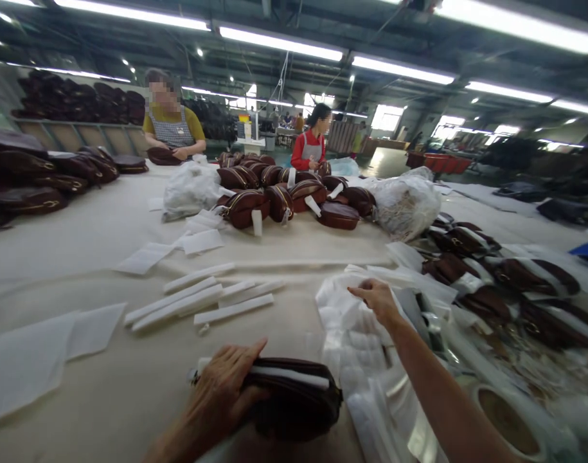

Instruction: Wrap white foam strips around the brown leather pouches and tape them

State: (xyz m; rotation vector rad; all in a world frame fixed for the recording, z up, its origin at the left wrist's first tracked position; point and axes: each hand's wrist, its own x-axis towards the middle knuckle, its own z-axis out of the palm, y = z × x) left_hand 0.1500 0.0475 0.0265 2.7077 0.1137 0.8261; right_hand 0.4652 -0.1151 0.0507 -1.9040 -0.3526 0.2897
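A dark brown leather bag (298,399) lies on the table close in front of me, with a white strip (294,375) along its top. My left hand (231,386) grips the bag's left end, thumb on the near side and fingers over the top. A small bit of metal hardware shows beyond the fingers. To the right, my right hand (378,299) is over a heap of clear plastic bags (339,321). Its thumb and index finger are pressed together, and whatever is between them is too small to make out.
Rolled white strips (178,305) and flat white sheets (28,360) lie to the left. Brown bags (248,207) are piled across the table, between bundles of plastic (404,202). More bags (539,280) and a tape roll (506,418) are at right. Two co-workers (175,125) stand opposite.
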